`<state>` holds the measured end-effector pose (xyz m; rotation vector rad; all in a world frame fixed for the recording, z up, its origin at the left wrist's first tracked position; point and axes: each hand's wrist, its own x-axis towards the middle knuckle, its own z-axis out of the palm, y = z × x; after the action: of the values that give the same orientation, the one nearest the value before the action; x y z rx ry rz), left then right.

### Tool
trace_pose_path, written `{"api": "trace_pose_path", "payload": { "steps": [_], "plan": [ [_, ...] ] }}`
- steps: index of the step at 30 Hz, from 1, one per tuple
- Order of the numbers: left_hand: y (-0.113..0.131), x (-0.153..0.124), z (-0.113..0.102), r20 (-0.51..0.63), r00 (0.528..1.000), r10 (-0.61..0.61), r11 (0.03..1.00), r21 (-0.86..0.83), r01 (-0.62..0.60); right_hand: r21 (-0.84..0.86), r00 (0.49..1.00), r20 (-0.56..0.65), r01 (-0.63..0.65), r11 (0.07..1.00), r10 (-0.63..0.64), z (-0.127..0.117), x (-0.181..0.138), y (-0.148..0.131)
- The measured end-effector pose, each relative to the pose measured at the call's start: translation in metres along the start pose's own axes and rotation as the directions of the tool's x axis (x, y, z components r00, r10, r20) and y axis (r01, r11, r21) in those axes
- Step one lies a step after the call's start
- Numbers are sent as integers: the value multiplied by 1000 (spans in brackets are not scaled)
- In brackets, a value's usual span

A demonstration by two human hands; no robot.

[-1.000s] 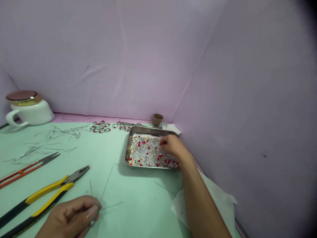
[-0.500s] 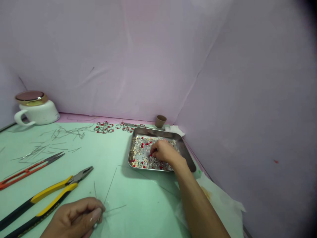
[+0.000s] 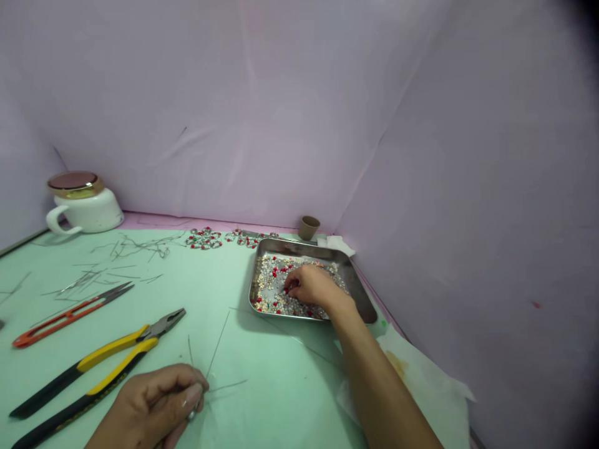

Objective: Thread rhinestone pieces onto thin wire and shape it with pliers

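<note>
My left hand [image 3: 156, 402] is low in the view, thumb and fingers pinched on several thin wires [image 3: 219, 340] that fan out past the fingertips. A small silvery bit [image 3: 191, 414] shows beneath the thumb. Reaching into a shallow metal tray [image 3: 362, 296], my right hand [image 3: 314, 287] has its fingers curled down and closed. A red bead [image 3: 286, 290] shows at those fingertips; the contact itself is partly hidden. Gold, silver and red beads [image 3: 266, 284] are scattered over the tray's floor, some hidden under the hand.
Yellow-black pliers [image 3: 150, 337] and orange-handled snips [image 3: 75, 318] lie left. Loose wires [image 3: 143, 247] and beaded wire pieces [image 3: 204, 238] lie farther back. A lidded white mug [image 3: 96, 212], a small brown cup [image 3: 309, 228] and a stained paper sheet [image 3: 421, 374] are around.
The whole view has shifted slightly, so things on the table appear farther right. Against the tray, my right fingers have moved a little left with the red bead. My left hand keeps its pinch.
</note>
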<state>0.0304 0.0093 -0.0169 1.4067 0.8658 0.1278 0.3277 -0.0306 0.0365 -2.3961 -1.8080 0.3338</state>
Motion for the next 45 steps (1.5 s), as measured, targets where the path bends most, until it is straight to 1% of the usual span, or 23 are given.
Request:
{"api": "trace_pose_path", "payload": {
  "steps": [9,18,25,28,30,31,33,34,35,36,38,40,42,44,45],
  "plan": [
    [3,-1,1,-8,999,45,999,1,-45,0,1000,-22,3,1000,-3,1,0,-2],
    [8,-3,2,8,998,56,998,16,-56,-25,1000,-24,15,1000,-16,0,0,-2],
    [7,-2,2,8,998,56,998,35,-56,6,998,-47,36,999,-36,4,3,-2],
    [9,-3,3,1,999,52,998,25,-52,71,992,-118,44,996,-36,1,2,-3],
    [11,-4,4,-14,998,64,998,28,-64,201,977,-212,72,977,-28,-4,0,-9],
    [13,-5,5,-24,997,75,997,31,-74,288,965,-261,94,953,-16,-7,-1,-14],
    [17,-7,7,-38,993,108,994,36,-107,484,945,-326,144,863,25,-12,-6,-28],
    [18,-8,8,-45,991,129,991,32,-128,583,941,-335,170,795,44,-14,-8,-37],
    [19,-10,9,-51,987,155,988,25,-154,679,942,-331,196,707,56,-15,-11,-47],
    [21,-11,9,-58,981,184,983,15,-183,770,946,-317,220,599,60,-14,-15,-57],
    [22,-14,10,-93,964,249,968,-5,-251,909,958,-281,247,335,55,-9,-23,-75],
    [24,-18,10,-148,941,303,951,-13,-308,974,972,-223,219,59,76,1,-35,-89],
    [26,-24,13,-205,922,329,940,-25,-341,973,985,-122,142,-181,120,14,-51,-98],
    [26,-35,19,-242,911,334,935,-36,-352,929,988,-11,67,-364,153,28,-68,-105],
    [25,-42,22,-249,909,335,935,-36,-354,902,986,36,37,-431,160,35,-77,-108]
  ]
}}
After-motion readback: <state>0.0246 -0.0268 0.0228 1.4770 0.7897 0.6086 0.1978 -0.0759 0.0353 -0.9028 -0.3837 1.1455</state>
